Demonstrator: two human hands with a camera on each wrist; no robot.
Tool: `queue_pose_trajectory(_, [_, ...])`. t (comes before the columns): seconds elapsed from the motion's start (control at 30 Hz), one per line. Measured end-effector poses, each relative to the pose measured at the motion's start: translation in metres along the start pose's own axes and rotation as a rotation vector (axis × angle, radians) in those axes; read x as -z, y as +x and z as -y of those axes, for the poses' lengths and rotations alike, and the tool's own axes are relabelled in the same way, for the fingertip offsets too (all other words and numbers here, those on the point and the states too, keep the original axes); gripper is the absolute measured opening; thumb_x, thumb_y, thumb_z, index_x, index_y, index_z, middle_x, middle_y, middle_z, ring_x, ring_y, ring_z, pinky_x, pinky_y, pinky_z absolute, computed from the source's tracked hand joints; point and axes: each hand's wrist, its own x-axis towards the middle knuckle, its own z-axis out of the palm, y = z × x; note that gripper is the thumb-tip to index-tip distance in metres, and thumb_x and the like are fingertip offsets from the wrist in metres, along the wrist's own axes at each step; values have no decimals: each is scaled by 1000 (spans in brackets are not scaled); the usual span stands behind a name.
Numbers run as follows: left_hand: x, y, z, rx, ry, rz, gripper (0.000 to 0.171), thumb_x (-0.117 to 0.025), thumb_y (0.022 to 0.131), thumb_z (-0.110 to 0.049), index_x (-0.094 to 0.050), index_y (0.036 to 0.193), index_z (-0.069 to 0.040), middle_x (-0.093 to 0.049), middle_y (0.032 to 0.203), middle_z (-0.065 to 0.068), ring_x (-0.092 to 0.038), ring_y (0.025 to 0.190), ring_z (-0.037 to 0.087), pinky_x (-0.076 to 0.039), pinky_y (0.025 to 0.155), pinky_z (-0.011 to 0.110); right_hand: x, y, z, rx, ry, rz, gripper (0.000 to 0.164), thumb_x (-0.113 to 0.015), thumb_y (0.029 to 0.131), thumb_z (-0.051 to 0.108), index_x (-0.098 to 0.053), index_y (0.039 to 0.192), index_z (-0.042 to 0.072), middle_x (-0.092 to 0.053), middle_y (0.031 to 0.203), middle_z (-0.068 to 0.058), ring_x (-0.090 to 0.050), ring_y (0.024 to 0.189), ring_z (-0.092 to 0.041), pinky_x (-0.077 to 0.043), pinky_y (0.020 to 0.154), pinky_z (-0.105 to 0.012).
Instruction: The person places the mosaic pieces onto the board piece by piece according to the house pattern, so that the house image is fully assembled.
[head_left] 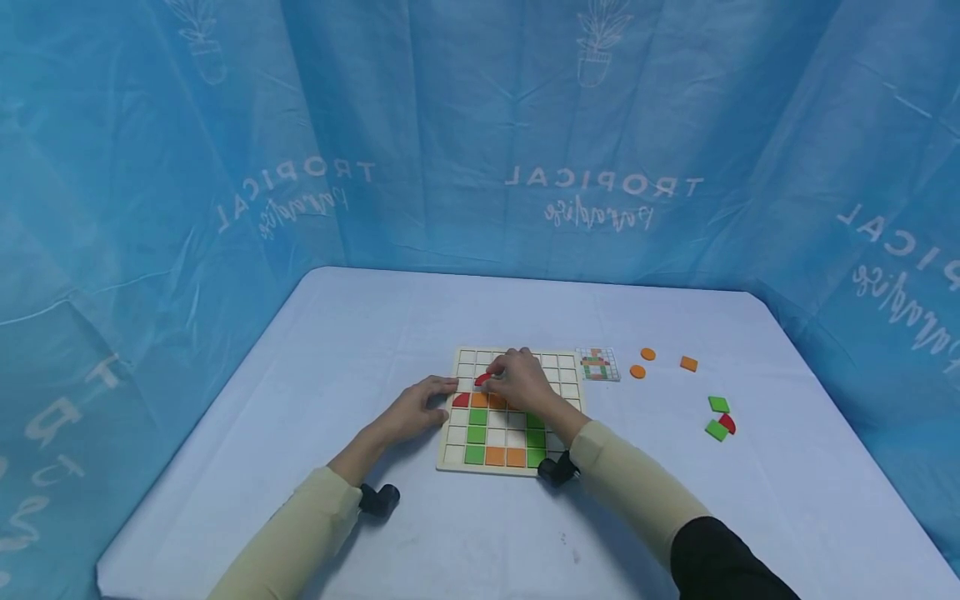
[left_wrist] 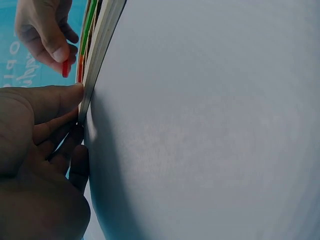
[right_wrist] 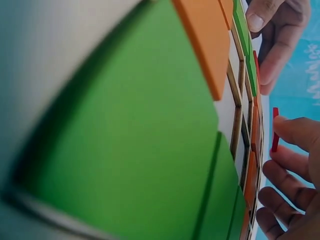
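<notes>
A square wooden grid board (head_left: 454, 458) lies on the white table with orange and green squares set in its cells. One red rounded piece (head_left: 461, 400) sits at the left end of the orange row (head_left: 479, 401). My right hand (head_left: 519, 379) pinches another red rounded piece (right_wrist: 275, 130) between thumb and fingertips, over the upper left cells; in the right wrist view it stands on edge, just off the board's surface. My left hand (head_left: 412, 410) rests at the board's left edge, thumb and fingers spread along it, with the thumb tip touching the side in the left wrist view.
A small pattern card (head_left: 597, 364) lies beside the board's upper right corner. Farther right are two orange discs (head_left: 637, 372), an orange square (head_left: 688, 364), two green squares (head_left: 718, 404) and a red piece (head_left: 727, 424). Blue curtains (head_left: 480, 142) surround the table's back and sides.
</notes>
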Motion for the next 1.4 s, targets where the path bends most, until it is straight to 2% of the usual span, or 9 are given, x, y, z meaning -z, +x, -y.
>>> queue_pose_trajectory(0.23, [-1,-1,0,25,-10,-2,51,-67,86,0,-55,135,-4,-46,143,6,-30,139,28,-25,112,46,-2,1,-4,41,-54,6,26,-76,83,32,-75,98,11,-61,88,1,-50,85,-18,-45,72,-33])
queue_pose_trajectory(0.47, [0,-1,0,19,-18,1,50,-67,86,-1,-54,135,-4,-46,143,6,-30,139,28,-25,113,47,-3,1,-2,35,-88,19,27,-76,83,34,-75,99,12,-62,91,1,-50,89,-19,-45,75,-35])
queue_pose_trajectory(0.83, [0,-1,-1,25,-3,-5,52,-68,86,-2,-54,136,-5,-46,143,6,-30,139,28,-25,113,47,-2,-2,-4,94,-72,-1,24,-75,84,33,-75,98,13,-63,94,0,-52,91,-22,-46,78,-37])
queue_pose_trajectory(1.27, [0,-2,-1,25,-9,1,51,-68,86,-2,-54,135,-4,-46,143,7,-30,139,28,-25,113,47,-3,-2,-6,93,-56,-1,26,-76,83,32,-74,100,12,-64,95,-1,-52,92,-22,-45,79,-38])
queue_pose_trajectory(1.4, [1,-2,-1,29,-11,2,52,-68,86,-2,-54,136,-5,-46,143,6,-30,139,28,-24,113,47,3,-3,-7,79,-10,-11,27,-75,83,30,-74,102,11,-64,97,-1,-51,94,-22,-45,80,-38])
